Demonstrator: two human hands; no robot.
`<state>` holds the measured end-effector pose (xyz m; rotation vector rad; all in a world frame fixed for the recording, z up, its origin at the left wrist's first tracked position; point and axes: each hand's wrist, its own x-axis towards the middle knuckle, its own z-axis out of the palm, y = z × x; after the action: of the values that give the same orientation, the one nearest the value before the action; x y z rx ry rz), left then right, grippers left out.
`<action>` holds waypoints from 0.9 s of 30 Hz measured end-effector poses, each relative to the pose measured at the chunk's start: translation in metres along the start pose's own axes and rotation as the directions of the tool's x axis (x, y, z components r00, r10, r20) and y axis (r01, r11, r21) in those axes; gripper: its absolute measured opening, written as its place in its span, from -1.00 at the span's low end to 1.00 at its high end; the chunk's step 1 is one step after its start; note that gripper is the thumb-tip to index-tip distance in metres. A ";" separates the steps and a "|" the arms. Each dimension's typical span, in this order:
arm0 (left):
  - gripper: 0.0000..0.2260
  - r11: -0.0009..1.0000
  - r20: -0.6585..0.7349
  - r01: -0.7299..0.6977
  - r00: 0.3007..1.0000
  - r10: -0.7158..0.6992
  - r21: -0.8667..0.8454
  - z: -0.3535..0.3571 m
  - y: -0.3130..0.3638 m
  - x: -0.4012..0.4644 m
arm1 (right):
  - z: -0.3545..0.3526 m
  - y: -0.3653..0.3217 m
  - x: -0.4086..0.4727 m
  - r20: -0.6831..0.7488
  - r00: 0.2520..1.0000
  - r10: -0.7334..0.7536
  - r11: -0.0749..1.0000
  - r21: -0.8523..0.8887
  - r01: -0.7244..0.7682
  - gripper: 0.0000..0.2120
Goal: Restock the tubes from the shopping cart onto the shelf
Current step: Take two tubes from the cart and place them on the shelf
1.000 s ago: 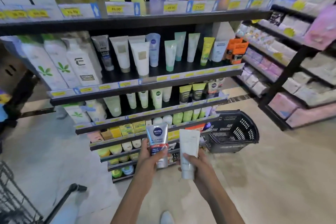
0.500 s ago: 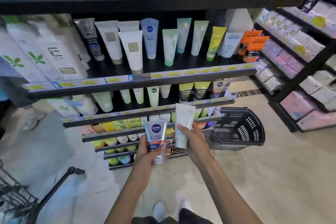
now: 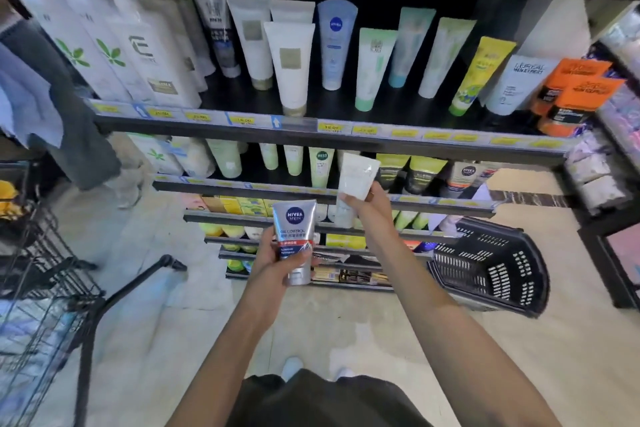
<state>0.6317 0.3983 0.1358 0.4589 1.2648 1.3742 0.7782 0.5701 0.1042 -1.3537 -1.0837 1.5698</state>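
Left hand (image 3: 277,262) grips the silver Nivea tube (image 3: 294,240) upright, below and in front of the shelf (image 3: 332,140), well under its stocked top row. Right hand (image 3: 369,210) pinches the white tube (image 3: 353,184), just right of and above the Nivea one, nearer the shelf edge. Shopping cart (image 3: 45,288) stands off left of the shelf, black basket (image 3: 491,270) at its lower right.

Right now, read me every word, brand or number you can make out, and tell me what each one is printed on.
"NIVEA MEN", "OIL CONTROL": silver tube held in the left hand.
"NIVEA": blue tube on the shelf.
"MEN": dark grey tube.
"L'OREAL MEN EXPERT": white tube.
"NIVEA": small tube one shelf lower.
White tube in the right hand: print too faint.
Yellow price tags: blurred, unreadable.
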 end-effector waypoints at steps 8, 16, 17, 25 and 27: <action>-0.39 1.000 -0.083 -0.027 0.996 0.028 0.014 -0.018 -0.002 -0.004 | 0.013 0.001 0.046 -0.074 0.996 -0.058 0.993 -0.110 0.049 -0.29; -0.37 0.999 -0.123 -0.041 0.991 0.041 0.003 -0.036 -0.005 -0.002 | 0.021 -0.002 0.074 -0.158 0.982 -0.104 0.983 -0.163 0.078 -0.43; -0.37 0.999 -0.125 -0.045 0.991 0.044 0.000 -0.036 -0.004 -0.002 | 0.021 -0.003 0.075 -0.164 0.981 -0.101 0.982 -0.172 0.073 -0.44; -0.37 0.999 -0.120 -0.041 0.992 0.044 0.025 -0.036 -0.003 0.001 | 0.023 0.000 0.088 -0.162 0.981 -0.107 0.965 -0.253 0.064 -0.46; -0.35 0.999 -0.117 -0.039 0.992 0.042 0.028 -0.035 -0.002 0.000 | 0.023 0.005 0.090 -0.146 0.984 -0.105 0.957 -0.284 0.060 -0.45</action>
<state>0.6028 0.3835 0.1215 0.4286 1.3768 1.4378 0.7436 0.6504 0.0712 -1.5695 -1.2781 1.2577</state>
